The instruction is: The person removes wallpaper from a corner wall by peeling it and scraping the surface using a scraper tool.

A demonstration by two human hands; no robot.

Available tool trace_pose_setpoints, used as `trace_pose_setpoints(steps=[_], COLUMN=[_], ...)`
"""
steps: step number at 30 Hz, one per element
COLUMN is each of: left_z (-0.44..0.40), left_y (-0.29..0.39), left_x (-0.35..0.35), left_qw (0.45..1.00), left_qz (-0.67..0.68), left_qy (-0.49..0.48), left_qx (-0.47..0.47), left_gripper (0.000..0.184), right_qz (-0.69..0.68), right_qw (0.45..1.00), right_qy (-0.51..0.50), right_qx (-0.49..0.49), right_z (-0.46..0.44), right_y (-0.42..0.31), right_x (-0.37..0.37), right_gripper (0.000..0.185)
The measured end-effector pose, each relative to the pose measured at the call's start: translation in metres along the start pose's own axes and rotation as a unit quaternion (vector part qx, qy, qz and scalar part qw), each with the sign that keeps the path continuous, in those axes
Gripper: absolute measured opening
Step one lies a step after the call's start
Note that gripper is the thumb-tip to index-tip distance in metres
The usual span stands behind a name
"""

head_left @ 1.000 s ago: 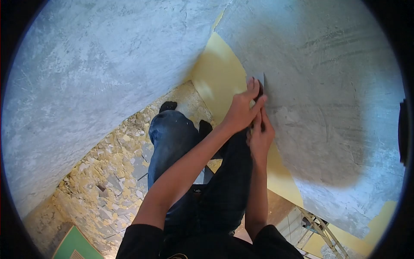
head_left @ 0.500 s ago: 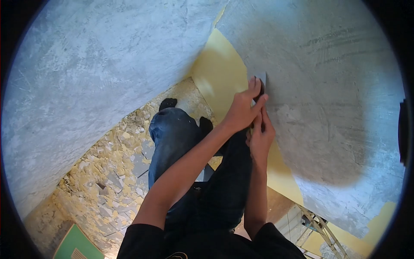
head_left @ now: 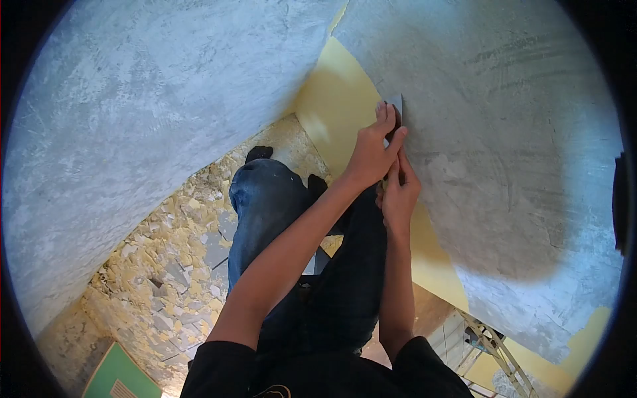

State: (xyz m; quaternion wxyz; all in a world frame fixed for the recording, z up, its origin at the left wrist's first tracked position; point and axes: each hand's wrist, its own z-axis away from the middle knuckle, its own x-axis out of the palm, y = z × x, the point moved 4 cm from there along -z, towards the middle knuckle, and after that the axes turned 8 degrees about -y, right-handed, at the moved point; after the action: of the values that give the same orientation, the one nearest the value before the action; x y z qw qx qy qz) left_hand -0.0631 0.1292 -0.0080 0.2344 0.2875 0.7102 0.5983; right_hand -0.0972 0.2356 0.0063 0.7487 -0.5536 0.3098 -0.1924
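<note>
A scraper (head_left: 397, 102) with a flat metal blade is held against the right-hand wall (head_left: 491, 146), its blade at the border between bare grey plaster and yellow paint (head_left: 342, 96). My left hand (head_left: 373, 151) is closed over the front of the scraper, its fingers close behind the blade. Just below it, my right hand (head_left: 401, 199) is wrapped round the handle, which the fingers mostly hide. My two hands touch each other.
Yellow and grey paint flakes (head_left: 166, 278) litter the floor to the left. A scraped grey wall (head_left: 146, 99) rises on the left and meets the right one in a corner. A green board (head_left: 119, 373) is at lower left, a ladder (head_left: 497, 351) at lower right.
Both hands and the scraper have shifted a little up along the wall, toward the corner. The blade stays by the paint's border.
</note>
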Motion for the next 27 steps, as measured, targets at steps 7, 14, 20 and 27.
trace_pose_setpoints(steps=[7, 14, 20, 27], left_z=[0.002, 0.005, 0.006, -0.003], left_y=[0.005, 0.008, 0.011, 0.006], left_x=[-0.002, 0.004, 0.013, 0.001], left_qw=[0.997, 0.999, 0.992, 0.994], left_qz=[-0.014, -0.026, -0.082, 0.019], left_qy=[0.036, 0.029, 0.066, 0.111], left_qx=[0.062, 0.024, 0.067, 0.009], left_gripper=[0.049, 0.052, 0.053, 0.051], right_qz=[-0.018, -0.001, -0.09, -0.079], right_qw=[0.999, 0.999, 0.991, 0.991], right_qy=[0.001, -0.048, -0.065, -0.058], right_qx=[0.039, 0.024, 0.069, 0.089], right_z=[0.011, 0.017, 0.012, 0.001], right_y=[-0.019, -0.023, -0.016, -0.019], right_x=[0.003, -0.02, -0.033, -0.007], right_gripper=[0.042, 0.044, 0.045, 0.043])
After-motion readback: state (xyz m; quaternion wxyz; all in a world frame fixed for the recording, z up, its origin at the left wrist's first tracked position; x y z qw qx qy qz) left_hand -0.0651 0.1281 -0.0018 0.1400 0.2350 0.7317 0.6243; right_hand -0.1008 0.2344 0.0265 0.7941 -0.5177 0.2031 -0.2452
